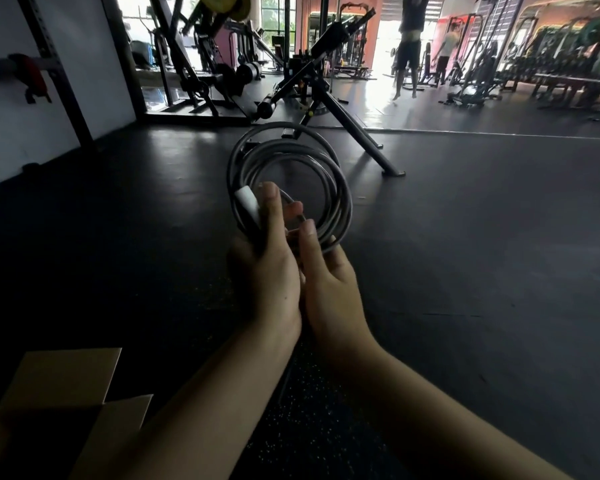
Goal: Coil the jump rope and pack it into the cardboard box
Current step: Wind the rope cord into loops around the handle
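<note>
Gym floor (465,237) | both hands grip coiled jump rope (329,188) | cardboard box (59,403) lower left | machine (326,81) behind

Dark gym floor (465,237), weight machines (201,64), bright windows (278,12).

Dim foreground: the floor (465,254) is nearly black, the box (66,393) in shadow. Daylight blows out a far doorway (385,46), leaving glare on the floor. Background gear is soft; edges bend with wide-angle distortion.
</note>
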Action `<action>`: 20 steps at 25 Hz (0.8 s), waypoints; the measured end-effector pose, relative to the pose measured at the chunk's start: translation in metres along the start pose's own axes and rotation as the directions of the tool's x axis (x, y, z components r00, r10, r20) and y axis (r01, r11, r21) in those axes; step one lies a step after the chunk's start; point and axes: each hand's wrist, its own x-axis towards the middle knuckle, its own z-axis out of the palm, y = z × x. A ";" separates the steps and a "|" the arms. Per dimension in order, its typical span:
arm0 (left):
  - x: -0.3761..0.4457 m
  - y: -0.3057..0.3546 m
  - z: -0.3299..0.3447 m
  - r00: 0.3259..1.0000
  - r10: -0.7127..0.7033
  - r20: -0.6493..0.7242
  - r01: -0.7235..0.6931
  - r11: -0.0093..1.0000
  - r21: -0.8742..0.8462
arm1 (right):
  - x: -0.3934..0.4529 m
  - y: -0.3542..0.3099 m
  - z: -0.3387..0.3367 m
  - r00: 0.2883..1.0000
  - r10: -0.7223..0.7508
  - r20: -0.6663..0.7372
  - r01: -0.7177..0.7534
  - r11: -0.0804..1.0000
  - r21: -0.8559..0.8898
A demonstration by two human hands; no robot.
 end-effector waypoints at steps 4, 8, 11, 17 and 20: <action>0.010 -0.007 -0.005 0.990 -0.086 0.107 0.084 0.996 0.027 | 0.016 -0.011 -0.011 0.993 -0.112 -0.045 0.106 0.986 -0.127; 0.022 -0.001 -0.011 0.957 -0.099 0.273 0.132 0.985 -0.108 | 0.027 -0.033 -0.023 0.975 -0.211 0.065 0.220 0.923 -0.316; 0.040 0.016 -0.022 0.936 -0.051 0.348 0.134 0.966 -0.219 | 0.031 -0.047 -0.029 0.966 -0.223 0.128 0.256 0.860 -0.441; 0.065 0.047 -0.046 0.813 0.070 0.578 -0.117 0.992 0.044 | 0.038 -0.076 -0.046 0.930 -0.217 0.297 0.363 0.666 -0.652; 0.064 0.070 -0.057 0.717 0.128 0.686 -0.434 0.851 0.295 | 0.042 -0.081 -0.054 0.892 -0.164 0.422 0.450 0.430 -0.783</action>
